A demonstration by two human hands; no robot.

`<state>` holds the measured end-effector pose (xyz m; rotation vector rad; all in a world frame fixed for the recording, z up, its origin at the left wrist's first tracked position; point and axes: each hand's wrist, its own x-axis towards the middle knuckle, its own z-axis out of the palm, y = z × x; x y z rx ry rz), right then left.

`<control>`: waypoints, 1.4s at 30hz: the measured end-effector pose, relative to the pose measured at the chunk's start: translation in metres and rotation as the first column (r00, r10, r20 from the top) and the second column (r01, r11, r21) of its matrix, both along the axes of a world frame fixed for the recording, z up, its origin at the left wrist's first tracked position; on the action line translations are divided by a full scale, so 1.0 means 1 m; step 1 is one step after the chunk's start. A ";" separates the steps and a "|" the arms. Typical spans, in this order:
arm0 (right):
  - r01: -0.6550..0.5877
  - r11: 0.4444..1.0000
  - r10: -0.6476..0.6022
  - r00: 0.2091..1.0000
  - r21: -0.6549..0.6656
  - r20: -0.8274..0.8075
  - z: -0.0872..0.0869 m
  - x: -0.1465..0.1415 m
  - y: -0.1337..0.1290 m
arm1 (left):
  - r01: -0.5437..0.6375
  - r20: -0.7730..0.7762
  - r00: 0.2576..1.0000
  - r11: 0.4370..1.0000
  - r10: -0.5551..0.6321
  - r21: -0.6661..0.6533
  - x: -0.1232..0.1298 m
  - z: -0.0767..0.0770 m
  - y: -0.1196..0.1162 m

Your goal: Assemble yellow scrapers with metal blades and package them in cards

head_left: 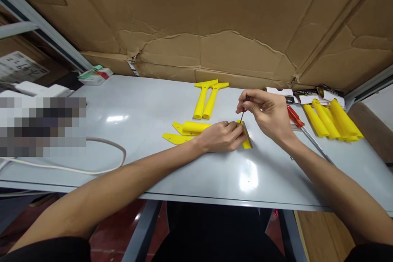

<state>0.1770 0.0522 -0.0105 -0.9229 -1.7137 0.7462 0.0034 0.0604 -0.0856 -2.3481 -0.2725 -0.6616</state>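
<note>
My left hand (221,136) is closed around a yellow scraper (196,127), pressing it to the table. Its handle end sticks out to the left, and the head with a thin metal edge shows to the right of my fingers. In my right hand (267,114), fingertips pinch a small screwdriver (242,116), tilted with its shaft down to the scraper head. The tip's exact contact is too small to make out. Flat yellow pieces with holes (175,138) lie beside the handle, partly under my left wrist. Two more yellow scraper handles (201,100) lie farther back.
A screwdriver with a red handle (295,117) lies right of my right hand. Several yellow scrapers in dark-and-white sleeves (340,120) are grouped at the right. A small box (95,76) stands back left, a white cable (107,143) loops at left, and cardboard (196,20) walls the back.
</note>
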 end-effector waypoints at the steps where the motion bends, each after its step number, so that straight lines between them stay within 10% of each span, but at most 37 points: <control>1: 0.075 0.997 -0.075 0.997 0.018 0.001 -0.002 -0.004 -0.003 | -0.012 0.000 1.000 1.000 0.012 0.000 0.000 0.000 0.000; 7: 0.250 0.967 -0.256 0.937 -0.054 -0.237 -0.015 -0.004 0.004 | -0.085 0.033 0.996 0.994 0.082 0.069 0.001 0.006 -0.003; 14: 0.178 0.971 -0.204 0.963 -0.157 -0.174 -0.013 0.023 0.030 | -0.175 -0.018 0.984 0.979 0.178 0.104 0.001 0.010 -0.004; 25: 0.342 0.868 -0.353 0.935 0.360 -0.039 0.002 0.022 0.017 | -0.202 -0.068 0.976 0.975 0.209 0.096 0.000 0.008 -0.004; 29: 0.343 0.894 -0.401 0.899 0.289 0.174 0.015 0.037 0.022 | -0.194 -0.053 0.979 0.978 0.199 0.074 0.000 0.004 -0.003; 35: 0.119 0.979 0.060 0.619 -0.168 0.783 -0.020 0.066 0.061 | -0.245 -0.029 0.969 0.968 0.246 0.050 0.000 0.003 -0.001; 42: 0.271 0.940 -0.307 0.396 0.209 0.865 -0.029 0.110 0.084 | -0.217 -0.030 0.975 0.975 0.218 0.047 -0.001 0.004 -0.001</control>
